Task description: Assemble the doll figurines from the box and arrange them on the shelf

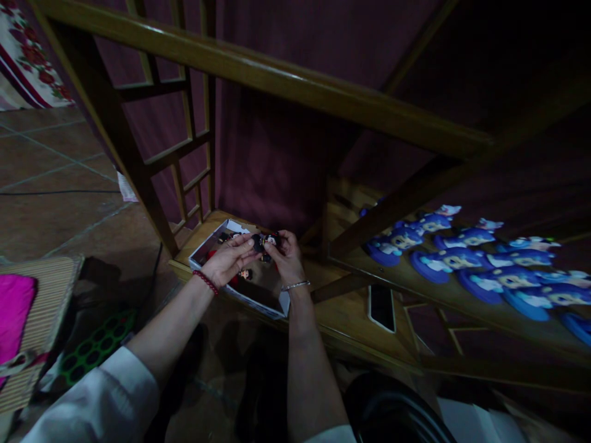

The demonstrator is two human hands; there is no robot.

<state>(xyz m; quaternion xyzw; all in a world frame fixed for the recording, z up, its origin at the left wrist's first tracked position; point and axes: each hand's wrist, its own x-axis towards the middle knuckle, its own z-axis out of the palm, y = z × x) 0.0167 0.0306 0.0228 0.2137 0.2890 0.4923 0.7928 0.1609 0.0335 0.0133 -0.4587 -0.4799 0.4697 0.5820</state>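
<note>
1. Held at the meeting of both hands, near the middle of the view and the hub of this clock face: a small black figurine with pale touches (258,243), raised just above an open box; too dim to tell finer features.
2. Between eight and nine o'clock, half closed and palm partly upward, with thumb and fingertips on the figurine's near end: the left hand (228,259), below it a dark-red beaded bracelet (206,282).
3. Toward four o'clock, curled, with thumb across the figurine and fingers bent around its far side: the right hand (286,257), with a silver metal bracelet (295,285) around the wrist.
4. Toward seven o'clock, beneath the hands: the shallow white cardboard box (285,303), with small black-haired, pale-faced figurines (245,274) inside, partly hidden by the hands.
5. Under the box, running on to four o'clock: a brown wooden lower shelf (341,311), bearing a dark-screened, white-edged phone (381,306) just before four.
6. At three o'clock, in rows on a higher shelf: blue-and-white figures with round bases (447,264).
7. At ten o'clock: a brown wooden lattice panel (178,147). At twelve, behind the wooden frame: a dark purple curtain (277,147).
8. Near eight o'clock, low on the floor side: a green tray with round holes (92,344); slightly higher and farther out, a bright pink cloth (13,314).
</note>
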